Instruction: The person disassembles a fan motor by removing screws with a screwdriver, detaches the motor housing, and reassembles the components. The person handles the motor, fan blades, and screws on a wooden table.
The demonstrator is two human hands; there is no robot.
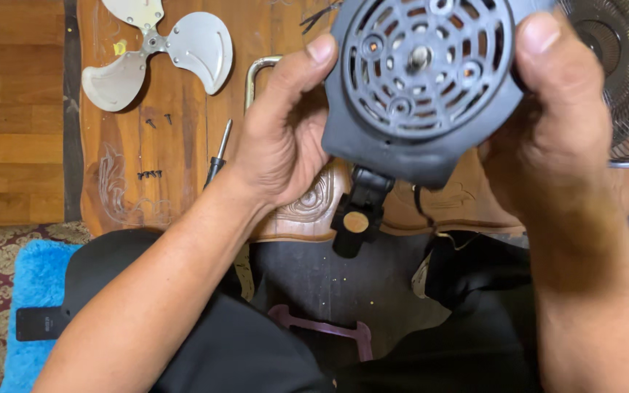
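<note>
I hold a dark round fan motor housing (416,80) up in front of me with both hands. Its vented face with a metal shaft in the middle points at me, and a black neck joint with a round knob (358,218) hangs below it. My left hand (285,131) grips its left side, thumb on the rim. Gripping the right side is my right hand (555,109), its thumb resting on the top edge.
A grey three-blade fan propeller (158,47) lies on the carved wooden board (132,182) at the upper left. A screwdriver (216,160) and small dark screws (151,175) lie nearby. A wire fan guard (620,73) is at the right. A blue mat (30,284) lies at the lower left.
</note>
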